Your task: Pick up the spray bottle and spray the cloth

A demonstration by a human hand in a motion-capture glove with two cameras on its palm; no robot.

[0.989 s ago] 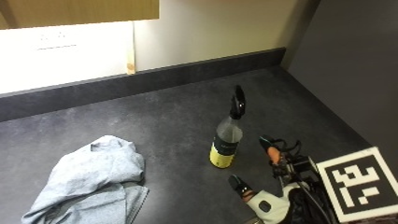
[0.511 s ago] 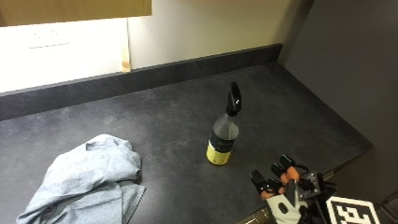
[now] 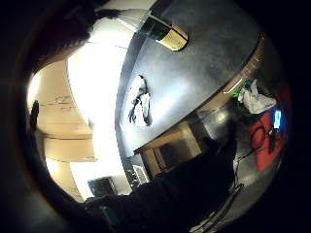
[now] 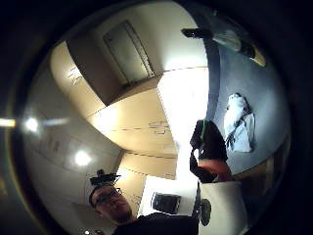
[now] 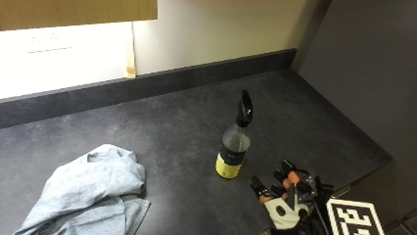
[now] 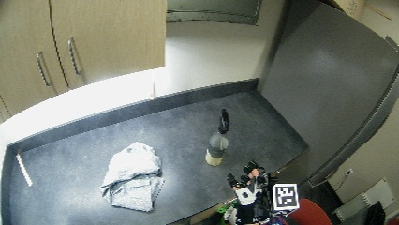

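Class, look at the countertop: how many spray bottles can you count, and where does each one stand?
1. The spray bottle stands upright near the middle of the countertop, between the cloth and the gloved right hand. No others show.

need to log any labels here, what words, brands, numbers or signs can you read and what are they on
No text can be read in any view.
Spray bottle: its yellow and dark label band is too blurred to read.
Cloth: no print shows.
Countertop: no markings show.
Gloved right hand: no lettering on it can be made out.

The dark countertop (image 5: 176,122) bears a spray bottle (image 5: 234,149) (upright) and crumpled cloth (image 5: 91,188).
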